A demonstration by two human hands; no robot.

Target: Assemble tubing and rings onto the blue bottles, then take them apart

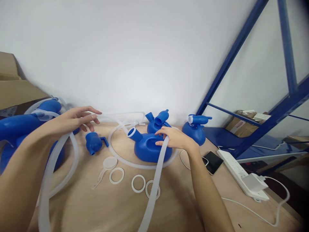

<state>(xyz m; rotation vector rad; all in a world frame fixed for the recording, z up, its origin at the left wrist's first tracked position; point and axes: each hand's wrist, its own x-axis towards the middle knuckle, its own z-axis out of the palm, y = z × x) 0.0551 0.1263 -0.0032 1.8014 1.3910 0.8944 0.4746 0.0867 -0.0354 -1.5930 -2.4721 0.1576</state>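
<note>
My left hand (80,117) is raised at the left with its fingers stretched out and apart. A translucent ribbed tube (49,180) passes up beneath that wrist. My right hand (175,138) pinches another translucent ribbed tube (156,177), whose upper end meets my fingers. That hand is at the handle side of a blue plastic urinal bottle (147,149), which lies low with its open neck pointing up and left. A coiled tube (125,165) circles around the bottle. Closest to my left fingers is a small blue funnel-shaped piece (93,143).
White rings (138,184) and a white strap cap (110,163) lie in front. Blue bottles (194,132) stand behind and at left. A phone (212,162) and power strip (241,175) are at right, beside a blue shelf frame (267,112). Cardboard boxes (19,91) stand left.
</note>
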